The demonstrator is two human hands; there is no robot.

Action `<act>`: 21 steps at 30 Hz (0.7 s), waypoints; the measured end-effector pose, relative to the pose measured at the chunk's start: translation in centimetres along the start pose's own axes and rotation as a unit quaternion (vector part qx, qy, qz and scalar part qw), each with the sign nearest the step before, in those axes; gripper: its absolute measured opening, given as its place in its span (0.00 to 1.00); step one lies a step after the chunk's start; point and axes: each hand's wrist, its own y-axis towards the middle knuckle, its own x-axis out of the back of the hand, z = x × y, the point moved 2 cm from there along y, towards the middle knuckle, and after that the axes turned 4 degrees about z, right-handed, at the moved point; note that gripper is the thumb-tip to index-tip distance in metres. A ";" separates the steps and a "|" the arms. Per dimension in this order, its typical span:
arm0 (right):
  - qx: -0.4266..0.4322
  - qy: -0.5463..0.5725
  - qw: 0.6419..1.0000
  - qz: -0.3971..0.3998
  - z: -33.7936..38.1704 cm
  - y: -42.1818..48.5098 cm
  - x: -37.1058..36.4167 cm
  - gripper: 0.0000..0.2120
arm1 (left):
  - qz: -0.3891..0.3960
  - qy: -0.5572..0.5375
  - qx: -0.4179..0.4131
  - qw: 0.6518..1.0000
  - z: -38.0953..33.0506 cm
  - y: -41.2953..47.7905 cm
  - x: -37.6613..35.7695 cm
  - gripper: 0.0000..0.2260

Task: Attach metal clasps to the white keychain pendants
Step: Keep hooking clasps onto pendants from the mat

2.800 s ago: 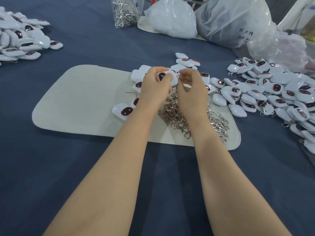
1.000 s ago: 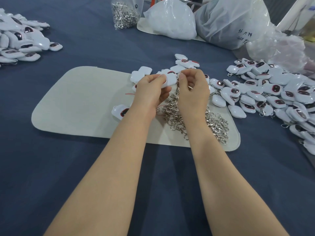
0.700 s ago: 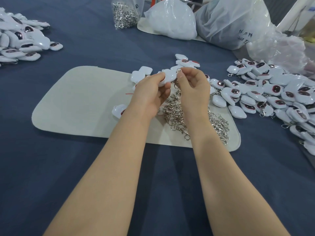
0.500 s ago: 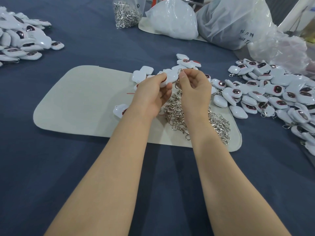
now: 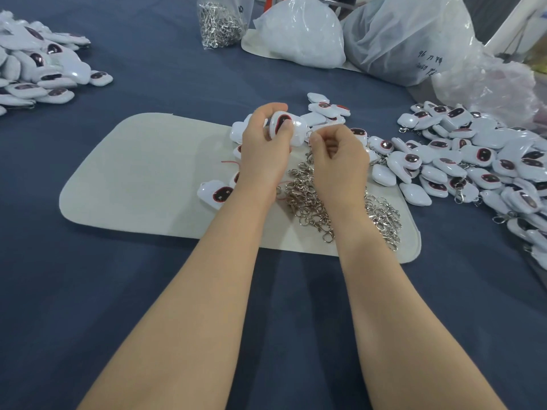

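On the blue worktop (image 5: 118,291) lies a pale mat (image 5: 142,173), with a heap of clasps (image 5: 313,202) under the wrists. Above it the left hand (image 5: 263,155) has its grip closed round a white pendant (image 5: 291,128), thumb on the dark face. The right hand (image 5: 337,161), fingers curled, pinches a clasp (image 5: 309,155) at the pendant's right edge. A pile of pendants (image 5: 473,161) spreads to the right, and plastic bags (image 5: 408,39) stand at the far side.

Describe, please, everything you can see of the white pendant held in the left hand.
The white pendant is glossy, rounded, plastic-looking, with a dark red-rimmed window. The left hand grips it above the beige mat, thumb across the window. The right hand pinches a metal clasp at its right edge.
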 end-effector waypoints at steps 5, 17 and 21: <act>0.012 -0.048 0.999 0.019 -0.1 -0.1 -0.1 0.04 | 0.020 0.098 -0.111 0.989 -0.1 -0.1 -0.2 0.09; 0.008 -0.021 1.000 0.020 -0.1 0.0 -0.2 0.03 | 0.004 0.152 -0.160 0.975 -0.2 -0.2 -0.3 0.09; -0.004 0.062 0.998 0.027 0.3 -0.1 -0.5 0.04 | -0.022 -0.070 0.046 0.996 0.3 0.3 0.2 0.07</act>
